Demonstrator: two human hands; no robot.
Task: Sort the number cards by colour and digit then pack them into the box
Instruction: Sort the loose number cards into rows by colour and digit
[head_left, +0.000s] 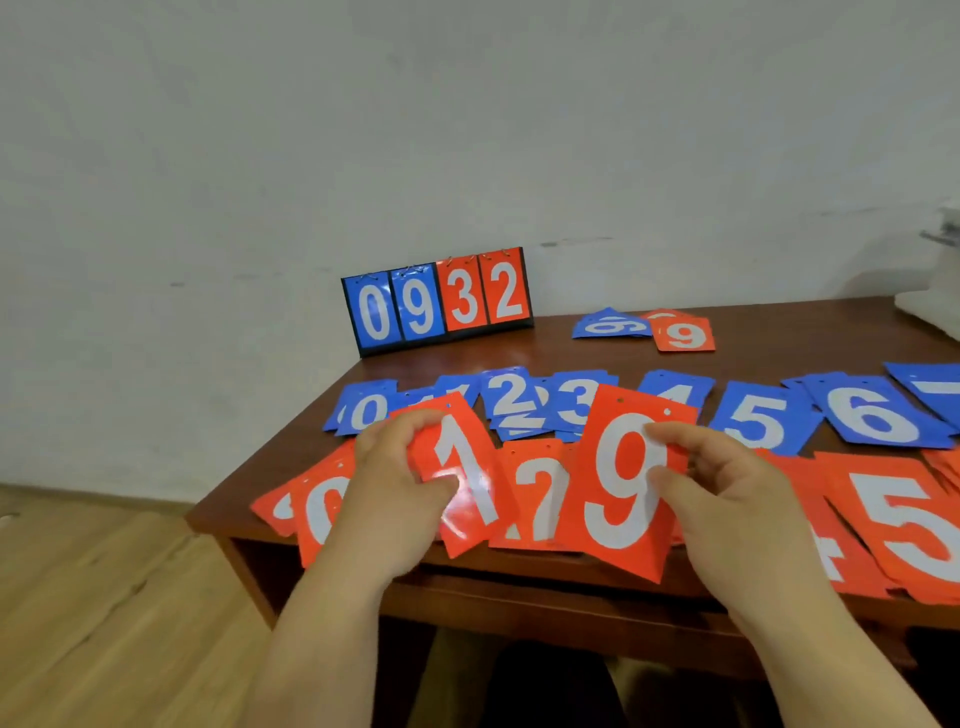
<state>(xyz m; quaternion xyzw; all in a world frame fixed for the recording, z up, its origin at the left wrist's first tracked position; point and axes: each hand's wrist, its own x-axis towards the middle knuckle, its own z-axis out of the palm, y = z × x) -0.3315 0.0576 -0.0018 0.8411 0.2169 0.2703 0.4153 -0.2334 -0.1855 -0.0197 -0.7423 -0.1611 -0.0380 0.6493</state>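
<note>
My left hand (397, 483) grips a red card with a white 1 (462, 478), tilted, above the front row. My right hand (727, 488) holds a red 9 card (623, 483) upright beside it. On the brown table (550, 348) a far row of blue card piles runs left to right: 0 (363, 410), 2 (509, 397), 3 (576, 397), 5 (756, 418), 6 (878, 413). A near row of red piles shows 0 (317, 512), 2 (540, 499) and 5 (909, 525). No box is in view.
A flip scoreboard (439, 301) reading 0 9 3 2 stands at the table's back edge against the white wall. Behind the rows lie a blue 9 pile (615, 326) and a red 9 card (683, 335). A white object (930, 306) sits far right. Wooden floor lies left.
</note>
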